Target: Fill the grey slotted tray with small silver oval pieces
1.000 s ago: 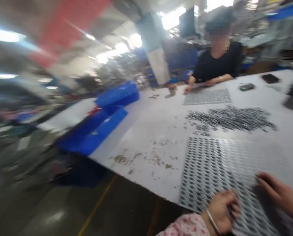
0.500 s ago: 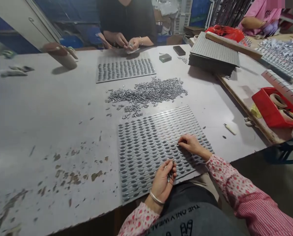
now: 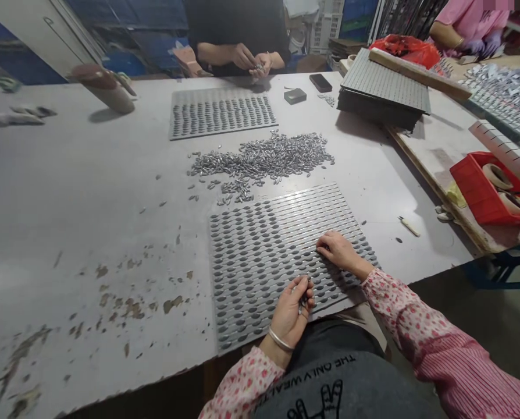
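Note:
A grooved tray (image 3: pixel 242 279) lies in front of me, its left and near parts filled with rows of small grey spindle-shaped pieces; grooves at its far right are bare. My left hand (image 3: pixel 291 308) is curled over the tray's near edge around several of these pieces, thumb against the fingers. Farther right, my right hand (image 3: pixel 337 249) rests low over the tray with its fingertips pinched at a groove beside the filled rows. Whatever sits between those fingertips is hidden. Beyond the tray spreads a loose pile of the same grey pieces (image 3: pixel 281 154).
Across the table, a co-worker's hands (image 3: pixel 255 63) hold small pieces behind a second tray (image 3: pixel 225 119). At right are a stack of grey boards (image 3: pixel 384 87), a red bin (image 3: pixel 482 189) and small snips (image 3: pixel 409 226). A brown-topped cylinder (image 3: pixel 105 87) stands back left.
My right hand stays at almost the same spot, its fingers slightly shifted. My left hand keeps its hold on the pieces. The co-worker's hands have moved slightly, and the view has shifted a little.

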Available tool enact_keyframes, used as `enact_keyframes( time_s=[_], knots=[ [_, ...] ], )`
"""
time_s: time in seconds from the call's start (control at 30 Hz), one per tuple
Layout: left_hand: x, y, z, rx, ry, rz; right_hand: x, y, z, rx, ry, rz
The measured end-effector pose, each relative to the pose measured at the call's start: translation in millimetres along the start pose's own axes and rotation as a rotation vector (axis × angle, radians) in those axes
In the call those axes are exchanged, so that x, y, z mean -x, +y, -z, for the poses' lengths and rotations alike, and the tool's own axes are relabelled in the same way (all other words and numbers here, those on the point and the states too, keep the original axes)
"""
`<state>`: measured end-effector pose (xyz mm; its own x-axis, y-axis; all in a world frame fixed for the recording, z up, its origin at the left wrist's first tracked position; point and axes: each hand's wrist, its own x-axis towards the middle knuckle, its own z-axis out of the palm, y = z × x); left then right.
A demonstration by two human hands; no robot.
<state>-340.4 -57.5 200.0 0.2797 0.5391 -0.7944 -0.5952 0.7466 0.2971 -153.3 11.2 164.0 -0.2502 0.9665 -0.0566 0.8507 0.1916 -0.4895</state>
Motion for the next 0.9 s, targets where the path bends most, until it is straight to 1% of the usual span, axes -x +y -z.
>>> enact_keyframes(
  time_s=[0.1,0.17,0.27,0.33,0.4,0.47,0.53,0.6,0.67,0.73,0.8,0.9],
  knots=[
    [-1.0,1.5,-3.6,0.017,-0.003,-0.007,2.0,-3.7,5.2,-0.098,0.024,-0.014],
    [-2.3,1.2,-4.7,0.035,-0.013,-0.009,7.2,-11.6,9.4,-0.263,0.012,-0.005],
    [-5.1,-1.4,-4.4,0.051,-0.029,-0.016,18.4,-28.9,12.5,-0.559,-0.112,0.085],
    [-7.0,-3.6,-3.4,0.057,-0.057,-0.025,23.6,-38.8,11.8,-0.695,-0.175,0.122],
    [-7.7,-4.6,-2.2,0.055,-0.074,-0.039,23.6,-42.4,10.0,-0.793,-0.18,0.091],
    [-6.9,-3.7,-1.2,0.047,-0.07,-0.046,18.0,-37.3,8.0,-0.85,-0.133,0.023],
    [-4.6,-1.5,-0.8,0.035,-0.064,-0.055,8.8,-25.5,5.3,-0.829,-0.044,-0.057],
    [-2.0,0.3,-0.9,0.02,-0.061,-0.058,-0.9,-12.2,1.1,-0.717,0.03,-0.133],
    [-0.1,0.6,-1.1,0.015,-0.046,-0.053,-8.3,-3.0,-4.7,-0.564,0.046,-0.163],
    [0.7,-0.4,-1.2,0.023,-0.02,-0.018,-12.3,-0.7,-10.5,-0.4,0.05,-0.134],
    [0.4,-1.7,-1.2,0.042,-0.003,0.022,-13.3,-4.3,-14.7,-0.254,0.075,-0.076],
    [-0.9,-1.5,-1.2,0.098,-0.027,0.055,-11.9,-12.5,-16.8,-0.076,0.141,-0.025]
  ],
)
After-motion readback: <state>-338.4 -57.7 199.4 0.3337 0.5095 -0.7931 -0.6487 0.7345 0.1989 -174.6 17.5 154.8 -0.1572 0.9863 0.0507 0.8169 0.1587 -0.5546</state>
